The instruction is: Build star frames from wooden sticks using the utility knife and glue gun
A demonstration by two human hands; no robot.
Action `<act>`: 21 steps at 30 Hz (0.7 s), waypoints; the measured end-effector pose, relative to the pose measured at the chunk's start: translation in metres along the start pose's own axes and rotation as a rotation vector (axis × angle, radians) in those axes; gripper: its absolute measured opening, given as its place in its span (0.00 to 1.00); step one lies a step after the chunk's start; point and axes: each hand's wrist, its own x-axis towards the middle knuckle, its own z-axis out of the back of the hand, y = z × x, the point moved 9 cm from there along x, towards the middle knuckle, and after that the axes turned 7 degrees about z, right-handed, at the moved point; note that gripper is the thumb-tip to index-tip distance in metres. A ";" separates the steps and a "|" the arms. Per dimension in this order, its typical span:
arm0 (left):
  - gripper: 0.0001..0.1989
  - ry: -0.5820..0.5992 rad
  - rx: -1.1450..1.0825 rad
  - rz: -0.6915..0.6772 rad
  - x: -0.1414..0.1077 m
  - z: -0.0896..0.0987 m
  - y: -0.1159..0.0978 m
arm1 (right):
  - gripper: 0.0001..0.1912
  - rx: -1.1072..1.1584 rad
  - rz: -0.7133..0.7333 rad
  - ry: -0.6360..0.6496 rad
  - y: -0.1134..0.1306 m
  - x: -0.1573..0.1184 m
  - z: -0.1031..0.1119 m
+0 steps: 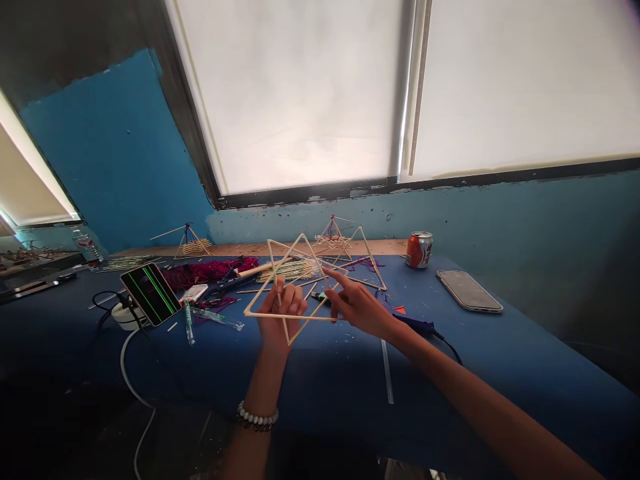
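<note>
Blue table (505,363), cluttered toward the back and left. Stick frame (311,317) of overlapping triangles held up over the middle of it, in front of the person. Left hand (289,301) — fingers curled in, closed around the frame's sticks. Right hand (359,307) — half open, index finger stretched out, at the frame's right side; can't tell if it pinches a stick. Phone (469,291) flat at right, soda can (419,251) upright near it. Beaded bracelets (257,418) on left wrist.

1 orange can (419,250) stands near 1 phone (470,291) lying flat.
</note>
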 end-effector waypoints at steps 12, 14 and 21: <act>0.12 0.001 -0.092 -0.122 0.000 -0.001 -0.001 | 0.26 0.348 -0.086 -0.012 -0.009 0.002 -0.004; 0.12 -0.010 -0.076 -0.123 0.000 0.003 0.001 | 0.23 0.319 -0.075 -0.029 -0.010 0.003 -0.002; 0.11 -0.037 -0.128 -0.130 0.006 0.010 0.006 | 0.22 0.488 -0.107 0.027 -0.012 0.005 -0.007</act>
